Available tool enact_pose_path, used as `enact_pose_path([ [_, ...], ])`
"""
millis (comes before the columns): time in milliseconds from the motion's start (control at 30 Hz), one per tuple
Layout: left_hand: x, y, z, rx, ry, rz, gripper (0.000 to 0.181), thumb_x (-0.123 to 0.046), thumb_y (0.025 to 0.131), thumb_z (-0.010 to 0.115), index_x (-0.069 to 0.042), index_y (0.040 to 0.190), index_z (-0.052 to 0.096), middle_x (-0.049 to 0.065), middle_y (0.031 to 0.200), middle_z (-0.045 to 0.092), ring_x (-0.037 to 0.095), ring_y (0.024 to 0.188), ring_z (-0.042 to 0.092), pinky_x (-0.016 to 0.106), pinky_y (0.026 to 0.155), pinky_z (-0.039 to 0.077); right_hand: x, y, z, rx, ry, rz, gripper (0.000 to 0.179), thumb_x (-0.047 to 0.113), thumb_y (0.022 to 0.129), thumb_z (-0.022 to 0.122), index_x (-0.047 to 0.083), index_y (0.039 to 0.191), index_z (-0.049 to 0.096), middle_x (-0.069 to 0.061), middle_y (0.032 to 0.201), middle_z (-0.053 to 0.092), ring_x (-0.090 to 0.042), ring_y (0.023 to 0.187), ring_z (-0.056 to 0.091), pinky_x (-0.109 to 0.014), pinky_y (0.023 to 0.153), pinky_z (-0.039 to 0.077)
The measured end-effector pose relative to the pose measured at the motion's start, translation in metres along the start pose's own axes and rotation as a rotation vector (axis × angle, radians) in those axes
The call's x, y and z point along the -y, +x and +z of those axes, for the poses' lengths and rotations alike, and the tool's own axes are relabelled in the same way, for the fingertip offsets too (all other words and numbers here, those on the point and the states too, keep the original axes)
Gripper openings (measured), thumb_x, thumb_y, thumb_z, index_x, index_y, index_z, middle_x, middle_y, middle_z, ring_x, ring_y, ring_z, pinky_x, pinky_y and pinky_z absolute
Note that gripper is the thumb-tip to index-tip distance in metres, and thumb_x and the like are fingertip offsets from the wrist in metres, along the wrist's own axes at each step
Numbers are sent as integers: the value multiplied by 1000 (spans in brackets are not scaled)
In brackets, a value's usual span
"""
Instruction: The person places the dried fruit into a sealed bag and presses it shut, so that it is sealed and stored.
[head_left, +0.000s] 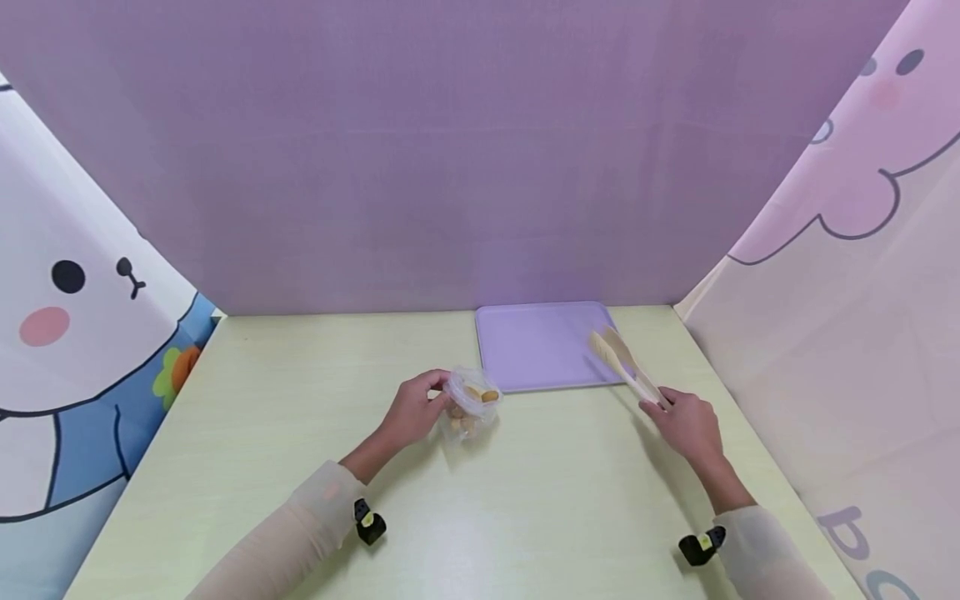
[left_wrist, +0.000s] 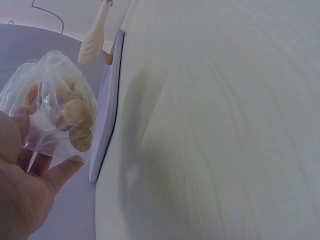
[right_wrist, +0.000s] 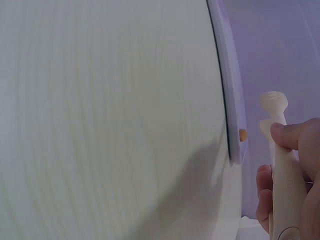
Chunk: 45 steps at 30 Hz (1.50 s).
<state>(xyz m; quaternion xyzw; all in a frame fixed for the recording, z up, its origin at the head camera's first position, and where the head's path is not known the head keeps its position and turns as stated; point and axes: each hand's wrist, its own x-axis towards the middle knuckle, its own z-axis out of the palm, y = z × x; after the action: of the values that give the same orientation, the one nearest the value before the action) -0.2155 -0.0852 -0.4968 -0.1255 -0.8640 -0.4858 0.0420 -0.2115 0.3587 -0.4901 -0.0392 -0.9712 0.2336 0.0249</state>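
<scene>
My left hand (head_left: 412, 412) holds a clear plastic bag (head_left: 468, 408) by its left side, above the table. Its mouth faces up, and several round, light-brown pieces (left_wrist: 76, 114) that look like baked snacks lie inside. My right hand (head_left: 686, 425) grips pale beige tongs (head_left: 628, 367), thumb on one arm and fingers round the other. The tong tips reach over the right part of a light purple tray (head_left: 536, 346) and stand slightly apart. One small brown piece (right_wrist: 243, 135) shows at the tray's rim in the right wrist view; the tongs hide it in the head view.
The tray lies at the back of the pale wood-grain table (head_left: 540, 517), close to a purple backdrop (head_left: 420, 167). Cartoon-printed cloths (head_left: 97, 333) hang on the left and right sides. Each wrist carries a small black camera (head_left: 369, 523).
</scene>
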Motion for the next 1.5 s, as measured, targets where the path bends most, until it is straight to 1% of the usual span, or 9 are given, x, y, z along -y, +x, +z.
enact_pose_path([
  [133,1,0,1,-3,4,-2,21,-10,98,65,-7,118,70,8,115,74,25,108,68,40,88,62,-8,2,1,13,-14,13,57,42,96,64,1,135,62,-10,76,67,-18,56,50,-30,47,39],
  [233,2,1,2,0,-2,-10,21,-10,98,65,-7,118,70,8,115,74,25,108,68,40,88,62,-11,3,3,22,-26,26,56,42,96,65,1,134,63,-6,70,62,-19,56,50,-30,46,38],
  [500,1,0,1,11,-10,-17,23,-11,98,63,-7,120,70,8,116,73,25,110,68,43,89,61,-16,6,6,28,-46,39,57,43,97,64,2,135,62,-6,69,62,-20,57,50,-31,46,38],
  [900,-1,-1,0,8,-9,-15,23,-10,98,64,-7,120,70,9,115,73,25,108,67,43,90,61,-19,12,10,6,-57,41,45,44,96,63,6,118,70,-1,61,52,-19,53,46,-30,45,35],
  [1100,1,0,0,0,-9,-14,22,-10,97,65,-7,119,71,9,115,74,25,108,68,42,89,61,-18,17,12,33,-67,48,56,44,97,63,3,136,62,-6,70,60,-21,58,50,-31,45,37],
  [1200,1,0,0,1,-14,-9,22,-9,97,65,-7,118,71,9,114,74,25,108,68,43,89,61,-18,19,13,33,-79,54,56,43,97,62,4,138,61,-9,76,63,-23,61,52,-31,46,38],
  [1267,0,1,1,2,-10,-5,22,-9,97,65,-6,118,71,9,114,74,25,108,68,42,89,61,-17,20,14,30,-88,52,54,42,98,62,5,137,62,-9,76,62,-23,62,51,-31,46,37],
  [1400,-2,0,-1,-1,-3,-13,23,-9,97,65,-6,119,70,10,115,74,26,109,68,43,89,61,-15,20,13,23,-104,40,44,41,98,63,7,125,68,-8,69,55,-24,60,49,-32,45,36],
  [1500,-3,0,-2,0,-5,-24,23,-10,97,65,-6,119,70,10,116,73,27,109,68,44,90,61,-15,21,13,20,-110,36,42,41,98,63,8,123,69,-10,70,56,-25,60,49,-32,45,36],
])
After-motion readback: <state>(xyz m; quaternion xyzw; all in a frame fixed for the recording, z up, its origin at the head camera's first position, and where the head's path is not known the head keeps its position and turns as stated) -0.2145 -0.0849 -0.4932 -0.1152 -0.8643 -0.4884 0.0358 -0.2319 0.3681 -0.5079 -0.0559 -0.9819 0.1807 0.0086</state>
